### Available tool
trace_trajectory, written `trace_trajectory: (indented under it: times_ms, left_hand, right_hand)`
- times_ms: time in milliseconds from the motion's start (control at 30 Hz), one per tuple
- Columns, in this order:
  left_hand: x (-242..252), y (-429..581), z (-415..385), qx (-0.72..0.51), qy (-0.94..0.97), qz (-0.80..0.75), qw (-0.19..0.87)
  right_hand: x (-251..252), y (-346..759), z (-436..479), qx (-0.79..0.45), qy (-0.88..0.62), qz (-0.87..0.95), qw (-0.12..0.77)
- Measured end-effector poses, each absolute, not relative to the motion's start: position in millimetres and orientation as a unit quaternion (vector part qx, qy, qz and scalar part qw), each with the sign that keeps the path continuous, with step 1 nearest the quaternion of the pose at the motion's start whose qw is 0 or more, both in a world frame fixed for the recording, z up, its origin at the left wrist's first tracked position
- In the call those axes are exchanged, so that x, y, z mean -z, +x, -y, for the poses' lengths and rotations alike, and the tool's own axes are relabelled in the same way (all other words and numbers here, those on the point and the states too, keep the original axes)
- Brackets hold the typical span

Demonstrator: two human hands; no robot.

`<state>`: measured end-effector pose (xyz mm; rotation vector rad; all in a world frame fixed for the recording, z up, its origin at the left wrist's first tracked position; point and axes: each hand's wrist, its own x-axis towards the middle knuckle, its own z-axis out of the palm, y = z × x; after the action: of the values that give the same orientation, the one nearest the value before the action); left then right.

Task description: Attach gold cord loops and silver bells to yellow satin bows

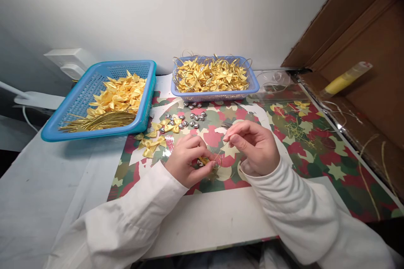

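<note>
My left hand (191, 160) is closed in a pinch on a small yellow ribbon bow (204, 160), mostly hidden by the fingers. A silver jingle bell (200, 162) shows right beside that bow. From the left fingertips a thin gold cord (219, 154) runs up to my right hand (256, 145), whose thumb and forefinger pinch its other end. Loose yellow bows (150, 146) lie to the left of my hands. Several silver bells (196, 117) are scattered just beyond them. Dark pointed metal tips (226, 125) poke out behind my right hand.
At the back left, a blue basket (150, 92) holds yellow bows and a bundle of gold cords (101, 121). Another blue basket (214, 96) at the back is heaped with bows on cord loops. Cord scraps (299, 132) lie right, near a cardboard wall (362, 21) and yellow tube (347, 79).
</note>
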<state>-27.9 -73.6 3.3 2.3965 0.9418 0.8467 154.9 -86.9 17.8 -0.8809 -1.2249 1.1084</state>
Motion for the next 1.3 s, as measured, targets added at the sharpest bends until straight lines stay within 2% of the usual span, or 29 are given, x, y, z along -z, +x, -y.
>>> trace_trajectory:
  times_ms: [300, 800, 1133, 1233, 1300]
  left_hand:
    - [7.6, -35.5, 70.2, -0.284, 0.887, -0.335, 0.143]
    - [11.0, -39.8, 68.3, -0.247, 0.882, -0.368, 0.158]
    - [16.3, -41.5, 69.2, -0.251, 0.886, -0.363, 0.146]
    - [17.5, -41.4, 69.5, -0.252, 0.883, -0.363, 0.156]
    - [17.2, -41.2, 69.7, -0.249, 0.881, -0.364, 0.17]
  right_hand:
    - [-21.8, 162.8, 85.7, -0.472, -0.387, 0.474, 0.634]
    - [-24.9, 178.0, 83.6, -0.436, -0.411, 0.471, 0.647]
    - [-30.5, 181.7, 82.2, -0.422, -0.384, 0.439, 0.694]
    - [-26.6, 180.8, 80.5, -0.413, -0.414, 0.443, 0.68]
    - [-20.6, 177.6, 78.7, -0.39, -0.466, 0.474, 0.637]
